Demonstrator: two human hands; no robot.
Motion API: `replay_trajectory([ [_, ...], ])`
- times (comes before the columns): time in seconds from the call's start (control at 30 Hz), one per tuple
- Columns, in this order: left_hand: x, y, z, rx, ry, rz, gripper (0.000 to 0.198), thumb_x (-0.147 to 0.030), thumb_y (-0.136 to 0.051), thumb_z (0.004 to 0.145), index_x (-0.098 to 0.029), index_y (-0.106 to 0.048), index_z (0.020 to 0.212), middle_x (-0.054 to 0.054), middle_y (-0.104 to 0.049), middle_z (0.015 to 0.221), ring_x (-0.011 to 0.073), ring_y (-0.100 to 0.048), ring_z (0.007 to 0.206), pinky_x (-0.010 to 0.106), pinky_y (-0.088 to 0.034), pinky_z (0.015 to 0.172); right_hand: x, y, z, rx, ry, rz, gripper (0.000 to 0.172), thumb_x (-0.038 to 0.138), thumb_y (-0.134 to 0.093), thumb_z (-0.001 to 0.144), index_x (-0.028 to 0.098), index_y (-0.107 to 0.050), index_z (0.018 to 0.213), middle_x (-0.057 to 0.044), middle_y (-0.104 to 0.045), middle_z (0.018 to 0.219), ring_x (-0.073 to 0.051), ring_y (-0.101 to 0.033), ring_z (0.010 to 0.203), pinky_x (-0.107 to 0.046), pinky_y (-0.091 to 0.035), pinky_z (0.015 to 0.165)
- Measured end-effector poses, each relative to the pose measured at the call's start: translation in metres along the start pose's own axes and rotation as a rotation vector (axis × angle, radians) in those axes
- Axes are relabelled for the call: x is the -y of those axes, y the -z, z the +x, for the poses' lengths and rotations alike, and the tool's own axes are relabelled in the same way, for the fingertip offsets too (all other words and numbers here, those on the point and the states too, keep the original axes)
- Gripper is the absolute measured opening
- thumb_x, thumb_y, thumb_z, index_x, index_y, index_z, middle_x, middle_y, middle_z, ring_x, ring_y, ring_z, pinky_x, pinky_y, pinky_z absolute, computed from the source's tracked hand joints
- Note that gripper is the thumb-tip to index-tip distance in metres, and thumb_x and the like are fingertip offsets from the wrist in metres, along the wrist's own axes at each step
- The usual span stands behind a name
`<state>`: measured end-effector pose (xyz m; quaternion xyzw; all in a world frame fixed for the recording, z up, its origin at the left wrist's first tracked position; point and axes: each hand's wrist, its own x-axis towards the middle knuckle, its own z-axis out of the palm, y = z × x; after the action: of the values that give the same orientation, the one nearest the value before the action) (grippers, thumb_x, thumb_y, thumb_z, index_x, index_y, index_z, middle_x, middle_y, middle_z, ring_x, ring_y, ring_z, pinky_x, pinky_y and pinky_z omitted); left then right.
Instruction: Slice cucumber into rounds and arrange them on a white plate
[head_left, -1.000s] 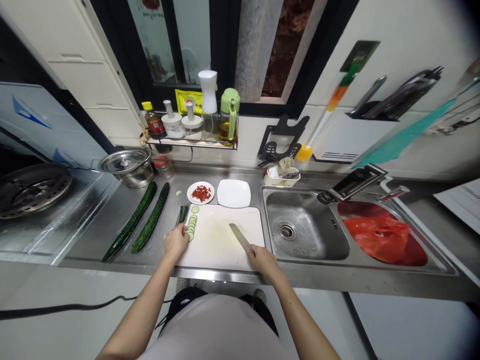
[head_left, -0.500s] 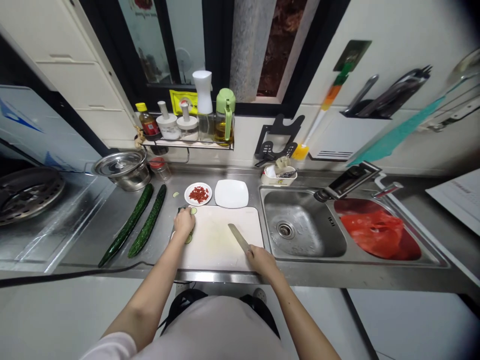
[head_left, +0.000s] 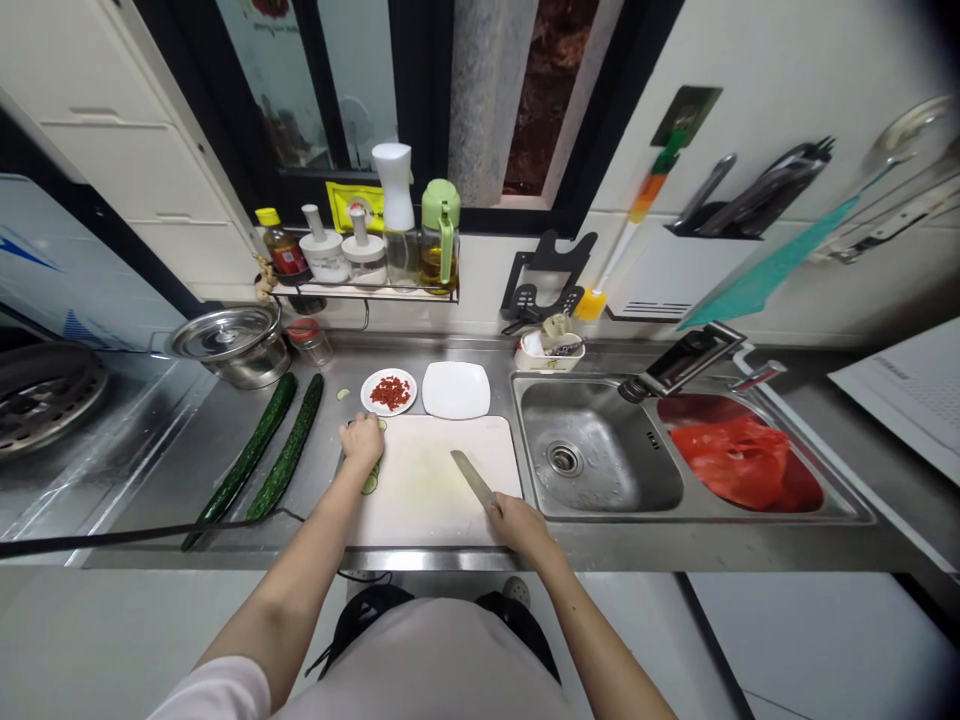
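Note:
My right hand (head_left: 517, 522) is closed round the handle of a knife (head_left: 472, 478), whose blade lies over the right part of the white cutting board (head_left: 435, 520). At the board's upper left edge is my left hand (head_left: 362, 440), fingers curled down over green cucumber slices (head_left: 370, 484); what its fingertips grip is hidden. Two whole cucumbers (head_left: 247, 455) lie on the steel counter to the left. Behind the board stand a small plate with red pieces (head_left: 390, 391) and a white square plate (head_left: 455, 389).
A lidded steel pot (head_left: 232, 345) and a red-capped jar (head_left: 310, 342) stand at the back left. To the right is a sink (head_left: 600, 450) with a red bag (head_left: 731, 460) in its far basin. A black cable (head_left: 150, 540) crosses the front left counter.
The view has shifted slightly, so most things sit a little further left. My left hand stays at the board's left edge, and my right hand still holds the knife.

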<state>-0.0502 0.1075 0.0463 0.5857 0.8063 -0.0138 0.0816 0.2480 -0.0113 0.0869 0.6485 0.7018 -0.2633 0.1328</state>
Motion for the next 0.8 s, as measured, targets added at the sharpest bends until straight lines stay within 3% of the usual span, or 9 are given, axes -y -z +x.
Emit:
replay_trajectory([
  [0.23,0.0,0.009,-0.004,0.0,0.008,-0.105,0.025,-0.028,-0.042,0.088,-0.021,-0.061,0.103,0.012,-0.066,0.106,0.0272,-0.06,0.101,0.042,-0.033,0.089,-0.001,-0.001,0.001,-0.004,0.0,0.041,0.034,0.03,-0.034,0.09,0.021,-0.061,0.108,-0.009,-0.068,0.103,-0.022,-0.063,0.095,-0.028,-0.039,0.074],
  [0.5,-0.017,0.009,-0.03,0.202,-0.052,-0.387,0.016,-0.031,-0.053,0.082,-0.025,-0.064,0.091,0.001,-0.072,0.097,0.0195,-0.063,0.093,0.032,-0.038,0.083,-0.003,-0.003,0.003,-0.012,0.002,0.054,0.034,0.03,-0.033,0.09,0.021,-0.061,0.107,-0.01,-0.068,0.104,-0.023,-0.062,0.096,-0.029,-0.039,0.073],
  [0.63,-0.025,0.003,-0.042,0.303,-0.194,-0.425,0.016,-0.03,-0.054,0.08,-0.022,-0.065,0.089,0.001,-0.072,0.092,0.017,-0.063,0.087,0.028,-0.039,0.079,-0.002,-0.002,0.002,0.004,-0.002,0.046,0.035,0.032,-0.033,0.092,0.021,-0.06,0.11,-0.01,-0.068,0.104,-0.023,-0.062,0.096,-0.029,-0.04,0.074],
  [0.8,-0.036,0.005,-0.047,0.357,-0.505,-0.333,0.018,-0.023,-0.048,0.081,-0.022,-0.066,0.084,0.002,-0.071,0.088,0.0191,-0.062,0.087,0.033,-0.037,0.086,-0.002,-0.001,0.001,0.009,-0.006,0.042,0.034,0.031,-0.034,0.091,0.021,-0.061,0.109,-0.01,-0.068,0.105,-0.022,-0.062,0.097,-0.028,-0.04,0.074],
])
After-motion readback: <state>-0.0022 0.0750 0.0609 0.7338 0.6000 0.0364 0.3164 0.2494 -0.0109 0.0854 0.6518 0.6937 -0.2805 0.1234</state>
